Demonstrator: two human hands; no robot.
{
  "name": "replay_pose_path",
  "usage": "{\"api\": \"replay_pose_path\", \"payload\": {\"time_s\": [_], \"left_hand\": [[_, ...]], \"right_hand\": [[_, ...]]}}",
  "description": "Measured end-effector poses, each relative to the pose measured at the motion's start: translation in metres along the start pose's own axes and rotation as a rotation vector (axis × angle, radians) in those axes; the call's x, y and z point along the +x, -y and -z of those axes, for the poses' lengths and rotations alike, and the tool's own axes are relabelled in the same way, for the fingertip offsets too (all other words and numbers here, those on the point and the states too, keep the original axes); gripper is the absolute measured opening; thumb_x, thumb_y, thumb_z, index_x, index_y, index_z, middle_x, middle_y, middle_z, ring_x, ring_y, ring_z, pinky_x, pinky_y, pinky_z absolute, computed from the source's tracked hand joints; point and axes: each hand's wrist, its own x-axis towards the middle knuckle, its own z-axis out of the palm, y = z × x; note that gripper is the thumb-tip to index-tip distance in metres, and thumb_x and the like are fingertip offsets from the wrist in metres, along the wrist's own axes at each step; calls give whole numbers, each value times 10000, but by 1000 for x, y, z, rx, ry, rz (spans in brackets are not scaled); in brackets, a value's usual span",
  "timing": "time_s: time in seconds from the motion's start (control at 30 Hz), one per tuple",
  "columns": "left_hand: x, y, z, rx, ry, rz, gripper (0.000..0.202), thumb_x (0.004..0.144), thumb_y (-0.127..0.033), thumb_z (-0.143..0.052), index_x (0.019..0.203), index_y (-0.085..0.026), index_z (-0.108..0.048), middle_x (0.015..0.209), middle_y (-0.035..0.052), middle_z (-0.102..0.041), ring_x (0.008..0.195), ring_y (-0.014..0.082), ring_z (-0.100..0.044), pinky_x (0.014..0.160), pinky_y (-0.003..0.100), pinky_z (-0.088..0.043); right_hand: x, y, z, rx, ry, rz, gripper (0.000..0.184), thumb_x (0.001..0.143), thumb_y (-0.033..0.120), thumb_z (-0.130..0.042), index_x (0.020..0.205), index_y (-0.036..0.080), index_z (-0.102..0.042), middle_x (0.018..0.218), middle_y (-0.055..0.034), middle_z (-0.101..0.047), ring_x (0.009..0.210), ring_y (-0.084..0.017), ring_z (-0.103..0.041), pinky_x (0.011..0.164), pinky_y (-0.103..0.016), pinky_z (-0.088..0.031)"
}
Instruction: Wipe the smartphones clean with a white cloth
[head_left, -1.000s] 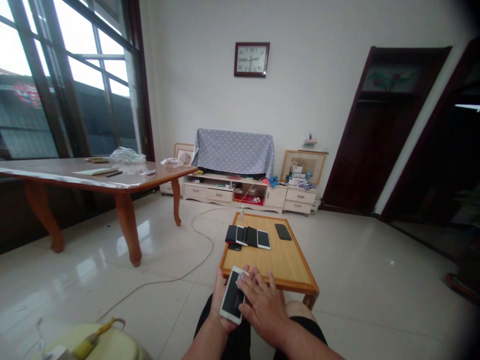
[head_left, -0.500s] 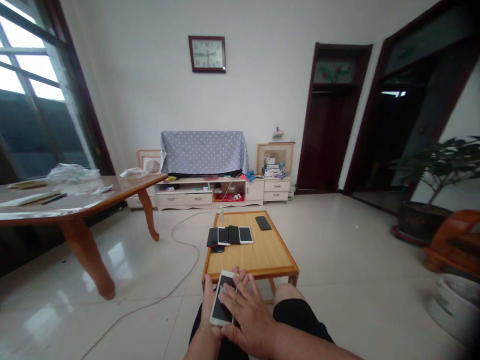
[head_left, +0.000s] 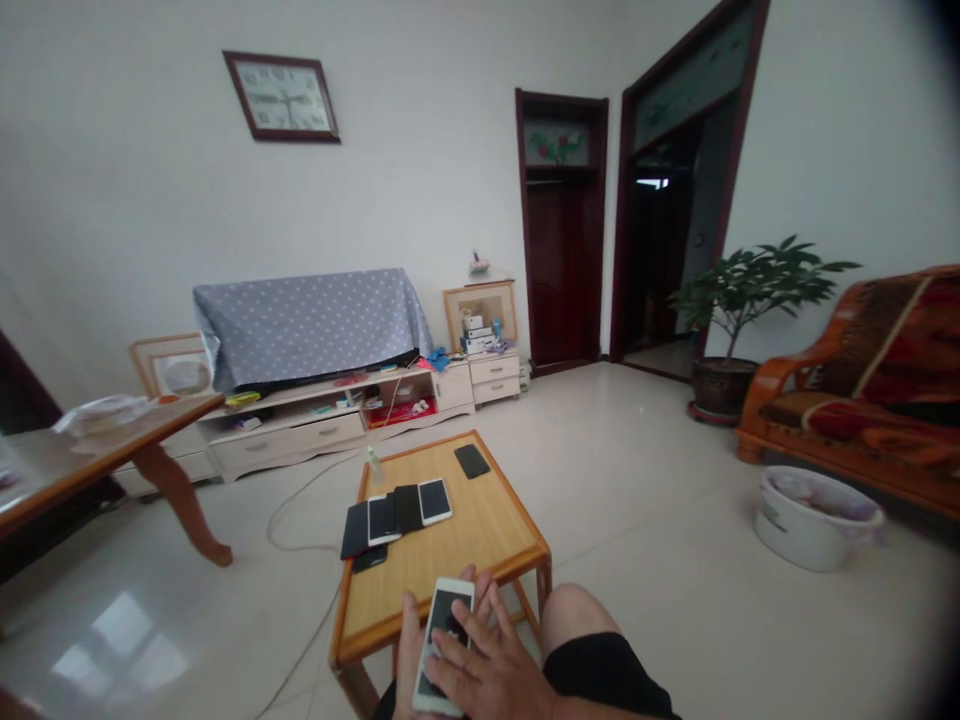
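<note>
Phones point(head_left: 409, 508) lie on the low wooden table point(head_left: 450, 560) in a tiled room point(head_left: 637, 480); the left hand point(head_left: 409, 650) cups a white phone point(head_left: 442, 610), the right hand point(head_left: 487, 675) spreads over it.

A home living room, wooden sofa point(head_left: 862, 385), potted plant point(head_left: 739, 300)

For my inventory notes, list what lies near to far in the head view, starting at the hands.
hands with white smartphone → row of smartphones → lone black smartphone → cream low cabinet → wall clock
</note>
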Motion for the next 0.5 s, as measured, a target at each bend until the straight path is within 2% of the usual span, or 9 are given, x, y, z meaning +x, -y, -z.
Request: {"api": "replay_pose_path", "payload": {"time_s": [0.07, 0.17, 0.23, 0.37, 0.5], "left_hand": [[11, -4, -8, 24, 5, 41, 484, 946, -524, -560, 1359, -272, -535, 1451, 97, -527, 1266, 279, -543, 1052, 545, -480], [30, -5, -16, 54, 11, 88, 390, 951, -471, -580, 1276, -256, -589, 1343, 82, -596, 1150, 242, -605, 954, 462, -554], [45, -3, -20, 66, 22, 109, 377, 952, -470, -578, 1260, -253, -597, 1317, 80, -610, 1119, 233, -619, 928, 445, -566], [74, 3, -22, 73, 48, 116, 365, 953, -464, -581, 1252, -254, -599, 1300, 80, -619, 1098, 225, -627, 909, 436, -574], [92, 5, -20, 62, 49, 85, 360, 952, -473, -578, 1246, -267, -604, 1302, 80, -620, 1100, 230, -625, 901, 439, -578]], "right_hand": [[-3, -14, 4, -5, 5, -37, 506, 1008, 580, -459, 1443, 324, -500, 1455, 18, -573, 1473, -306, -331, 1225, -623, 17], [-8, -35, 13, 8, 18, -127, 738, 937, 747, -430, 1503, 273, -439, 1487, -32, -542, 1492, -339, -277, 1224, -627, 25], [-13, -47, 15, -11, 8, -158, 755, 936, 753, -424, 1510, 261, -430, 1481, -38, -549, 1490, -336, -281, 1225, -621, 37], [-23, -69, 9, -105, -74, -134, 761, 922, 782, -403, 1449, 242, -505, 1449, -35, -582, 1478, -334, -308, 1229, -595, 79], [-30, -82, 4, -119, -101, -113, 743, 931, 762, -418, 1454, 242, -503, 1460, -29, -570, 1484, -333, -295, 1222, -573, 130]]}}
